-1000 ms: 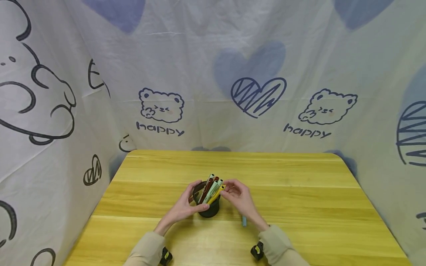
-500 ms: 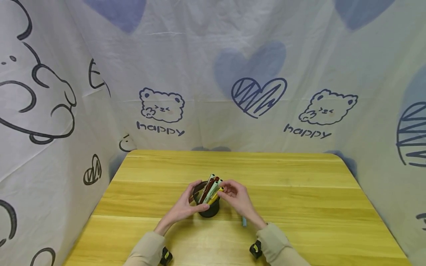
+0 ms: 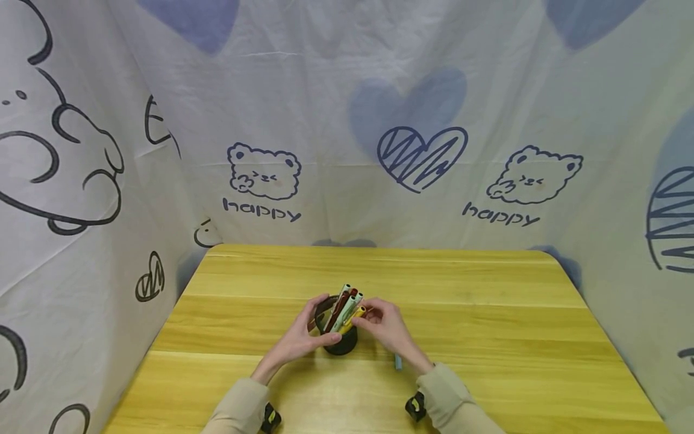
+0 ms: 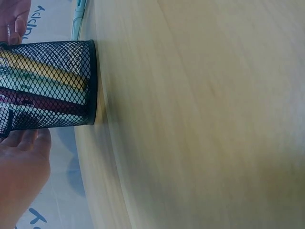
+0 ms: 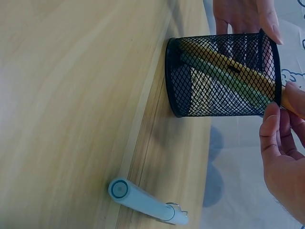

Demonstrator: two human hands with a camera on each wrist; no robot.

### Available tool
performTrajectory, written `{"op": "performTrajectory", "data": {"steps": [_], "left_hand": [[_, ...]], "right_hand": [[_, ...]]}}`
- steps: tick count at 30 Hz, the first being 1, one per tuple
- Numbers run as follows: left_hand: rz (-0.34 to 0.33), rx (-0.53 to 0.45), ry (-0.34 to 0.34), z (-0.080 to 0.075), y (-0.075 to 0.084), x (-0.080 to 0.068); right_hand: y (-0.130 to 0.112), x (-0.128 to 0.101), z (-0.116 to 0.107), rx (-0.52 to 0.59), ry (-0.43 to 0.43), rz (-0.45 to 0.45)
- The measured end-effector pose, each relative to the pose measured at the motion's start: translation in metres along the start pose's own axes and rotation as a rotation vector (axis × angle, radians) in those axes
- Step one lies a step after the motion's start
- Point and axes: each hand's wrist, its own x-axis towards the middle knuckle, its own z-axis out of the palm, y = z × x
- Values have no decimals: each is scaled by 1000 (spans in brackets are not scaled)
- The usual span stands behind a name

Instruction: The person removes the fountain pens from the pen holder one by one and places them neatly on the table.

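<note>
A black mesh pen cup (image 3: 341, 345) stands on the table, gripped around its upper part by my left hand (image 3: 300, 334). Several pens lean in it: pale green pens (image 3: 345, 314), dark red pens (image 3: 337, 310) and a yellow pen (image 5: 255, 76) nearest the right side. My right hand (image 3: 386, 325) is at the cup's right rim, thumb and fingers pinching the upper end of the yellow pen. In the right wrist view, the fingertips (image 5: 270, 117) meet right at the rim. The mesh shows the pens' lower ends inside.
A light blue pen (image 5: 147, 202) with a clip lies on the wooden table (image 3: 488, 313), to the right of the cup and partly under the right forearm in the head view. Printed white cloth (image 3: 336, 181) hangs behind the table and along both sides.
My right hand has shifted slightly down along the cup's right rim, around the yellow pen's upper end. The left hand and the cup have kept their place.
</note>
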Motion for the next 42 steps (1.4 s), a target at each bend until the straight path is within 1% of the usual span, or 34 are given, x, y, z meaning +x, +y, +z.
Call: {"op": "performTrajectory", "data": {"steps": [3, 8, 17, 25, 27, 30, 37, 42], "left_hand": [[-2, -5, 1, 0, 1, 0], [6, -6, 5, 0, 2, 0], [8, -7, 5, 0, 0, 0], [-5, 0, 11, 1, 1, 0], [-8, 1, 11, 1, 1, 0], [-6, 0, 10, 0, 1, 0], [-2, -4, 11, 0, -1, 0], [4, 3, 20, 1, 0, 0]], "right_hand": [[0, 0, 0, 6, 5, -1], [0, 0, 0, 20, 39, -7], [-4, -4, -4, 93, 67, -1], [-7, -7, -8, 224, 42, 63], [-7, -8, -9, 254, 43, 65], [-8, -10, -10, 294, 52, 42], [-9, -15, -13, 356, 97, -49], [-10, -18, -14, 424, 114, -102]]}}
